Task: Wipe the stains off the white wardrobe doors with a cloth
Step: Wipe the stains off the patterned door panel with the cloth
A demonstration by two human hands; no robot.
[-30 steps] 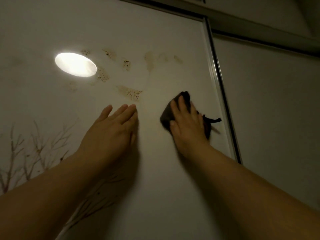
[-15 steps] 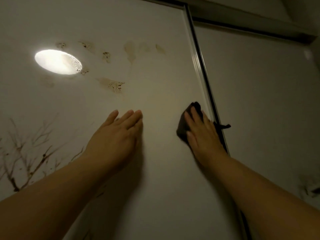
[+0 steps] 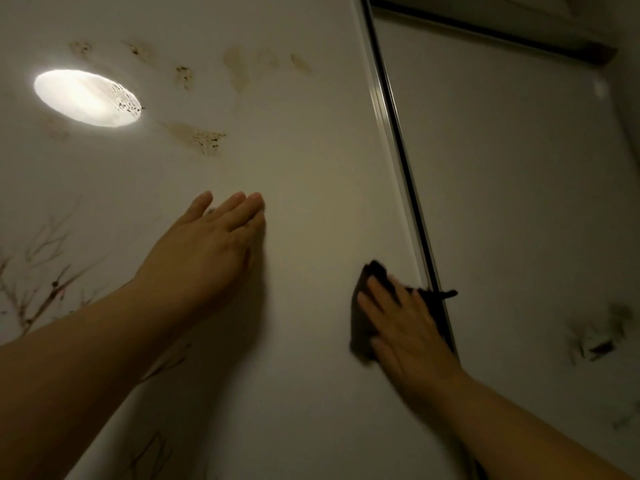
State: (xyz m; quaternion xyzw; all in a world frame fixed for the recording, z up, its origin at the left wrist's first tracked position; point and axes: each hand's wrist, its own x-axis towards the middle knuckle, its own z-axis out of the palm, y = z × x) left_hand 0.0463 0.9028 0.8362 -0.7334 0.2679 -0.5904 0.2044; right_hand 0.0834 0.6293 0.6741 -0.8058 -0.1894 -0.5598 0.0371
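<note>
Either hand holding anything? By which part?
Right hand presses the dark cloth against the wardrobe door, fingers over its right part. Left hand flat on the door, holding nothing.

Left hand point(image 3: 207, 251) flat on left door point(image 3: 304, 174), stains point(image 3: 201, 138) above it, right hand point(image 3: 407, 327) on cloth point(image 3: 360, 317) beside door frame point(image 3: 398, 147), right door point(image 3: 502, 202) beyond.

Cloth point(image 3: 360, 320) mostly hidden under right hand point(image 3: 408, 327); only left edge and tail showing. Left forearm point(image 3: 69, 375), right forearm point(image 3: 536, 427) cut off at lower edge. Dark marks point(image 3: 595, 337) on right door point(image 3: 519, 202) blurred. Glare point(image 3: 86, 98) washes out stain point(image 3: 126, 102).
</note>
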